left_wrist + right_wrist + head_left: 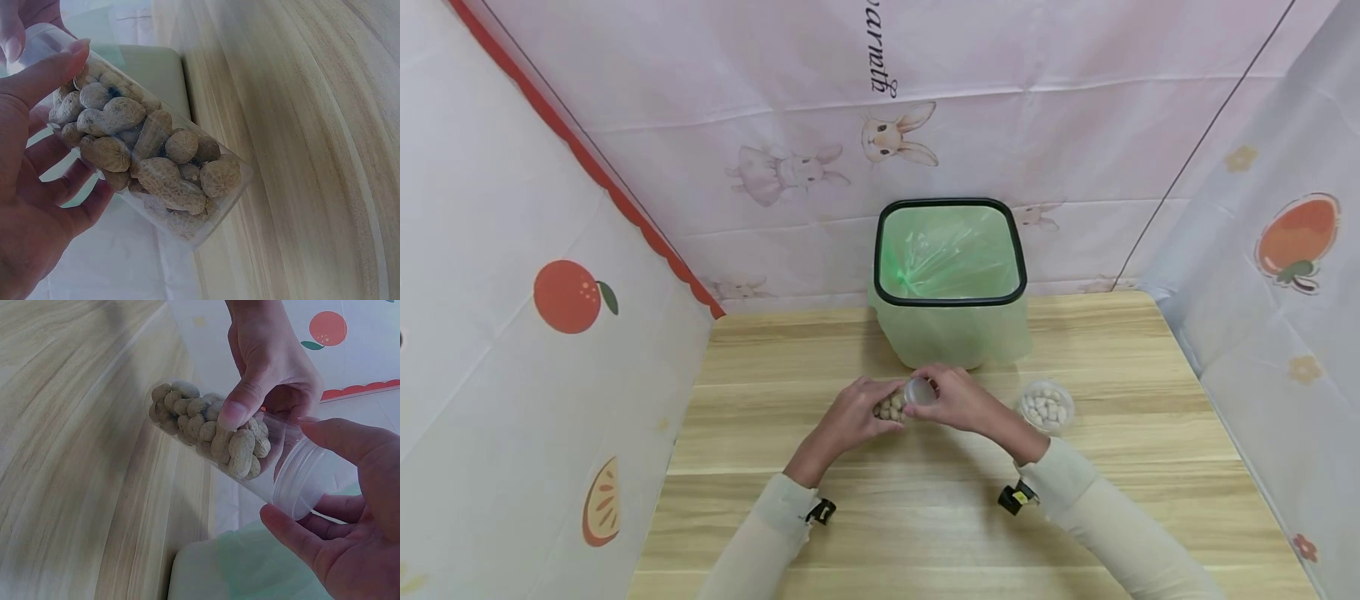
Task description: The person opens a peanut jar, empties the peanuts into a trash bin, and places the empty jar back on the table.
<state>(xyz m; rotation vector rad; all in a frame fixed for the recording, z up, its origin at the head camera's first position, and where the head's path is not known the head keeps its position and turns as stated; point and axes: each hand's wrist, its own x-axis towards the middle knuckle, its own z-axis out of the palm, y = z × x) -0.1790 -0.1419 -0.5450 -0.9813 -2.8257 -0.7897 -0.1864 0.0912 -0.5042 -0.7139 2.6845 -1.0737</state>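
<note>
A clear plastic jar (140, 178) of unshelled peanuts is held tilted above the wooden table. My left hand (850, 414) grips its side, the thumb on one side and fingers on the other. At the jar's mouth, my right hand (958, 402) pinches the translucent screw lid (300, 481) by its rim. The lid sits on the mouth; whether it is loose I cannot tell. In the right wrist view the peanuts (212, 428) fill the lower part of the jar, with some room left under the lid.
A bin (951, 302) with a black rim and pale green liner stands behind the hands at the table's back. Right of my right hand, a round clear container (1070, 410) holds several whitish pieces. Printed cloth (805, 75) hangs around the wooden table (910, 542).
</note>
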